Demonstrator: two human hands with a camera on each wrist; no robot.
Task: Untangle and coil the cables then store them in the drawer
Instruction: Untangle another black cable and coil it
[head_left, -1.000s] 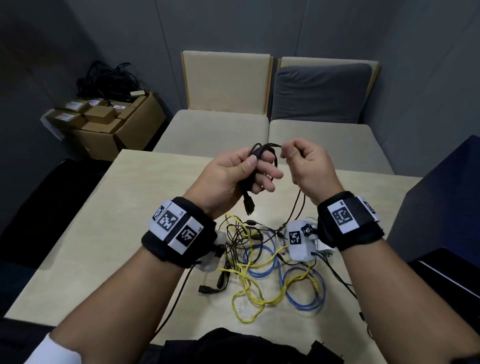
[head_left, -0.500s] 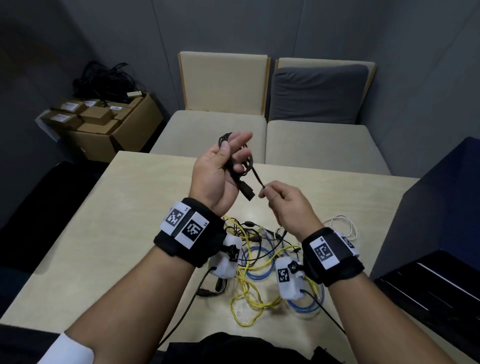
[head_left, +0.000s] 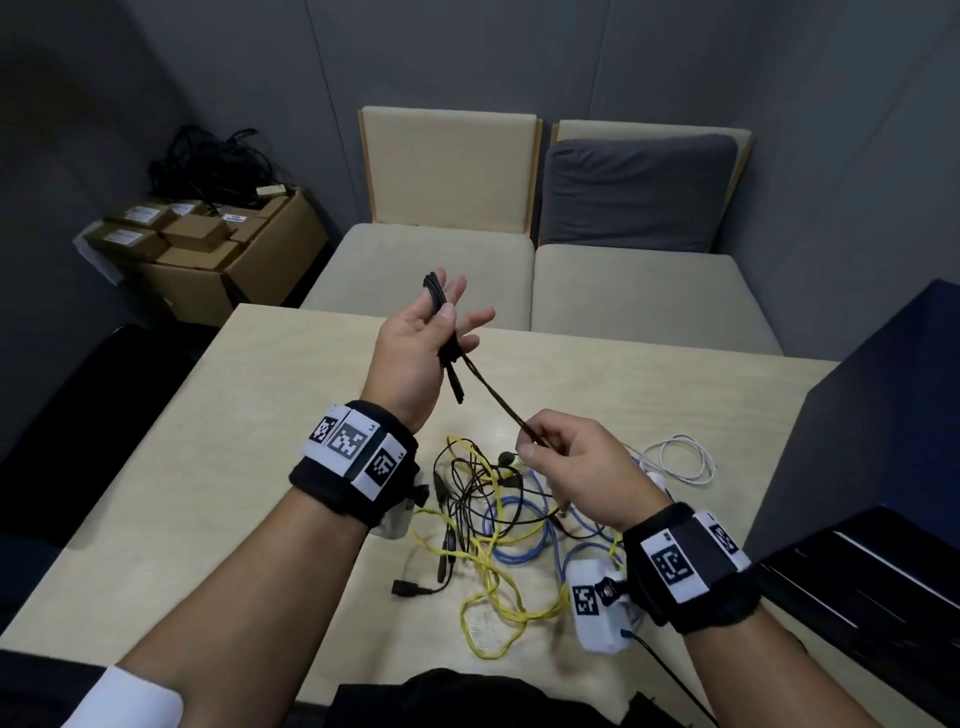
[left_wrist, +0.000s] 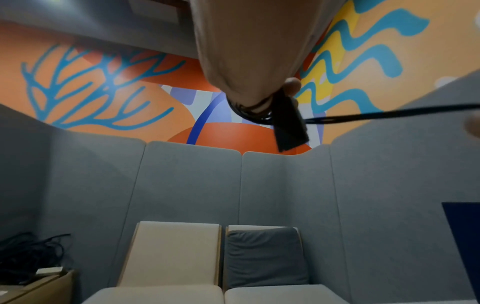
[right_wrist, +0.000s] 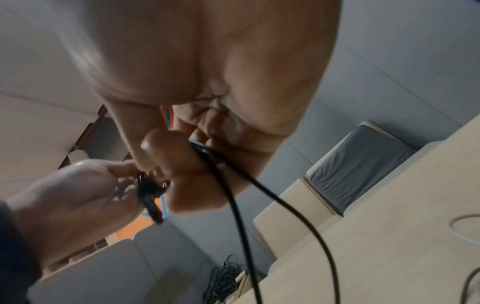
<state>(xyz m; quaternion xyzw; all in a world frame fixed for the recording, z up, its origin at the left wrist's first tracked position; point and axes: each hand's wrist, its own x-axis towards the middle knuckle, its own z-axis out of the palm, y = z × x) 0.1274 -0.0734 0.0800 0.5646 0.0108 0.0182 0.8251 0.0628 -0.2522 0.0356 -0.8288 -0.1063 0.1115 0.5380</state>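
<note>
A: Grip first, head view. Left hand (head_left: 421, 338), centre frame above the bench (head_left: 249, 441): thumb presses a bundle of loops of the black cable (head_left: 441, 332) against the palm; the other fingers are spread nearly straight. One plug end hangs just below the hand.

B: And the right?

A: Right hand (head_left: 576, 473), lower right of centre, thumb and forefinger pinching the same black cable. The strand runs taut on a diagonal from the left hand's bundle down to that pinch.

B: What's on the bench?

A: Under the wrists, lower centre, a tangle: yellow cable (head_left: 493, 608), blue cable (head_left: 519, 540), thin black leads (head_left: 467, 483) crossing them. White cable (head_left: 685, 460) coiled apart at the right. Dark cabinet (head_left: 883, 415) at the right edge; whether a drawer stands open I cannot tell. Cardboard boxes (head_left: 208, 254) upper left, two seats behind the bench.

B: Left wrist view?

A: Upper centre: loops wrapped round the hand (left_wrist: 249, 51), the plug (left_wrist: 288, 121) hanging blurred below, one strand running off to the right edge. Grey panels and a painted wall behind.

B: Right wrist view?

A: Blurred. Thumb and fingers of the right hand (right_wrist: 197, 86) pressed together on the cable (right_wrist: 239, 216) at centre; two black strands fall toward the bottom edge. Left hand (right_wrist: 78, 205) at lower left, bundle against it.
</note>
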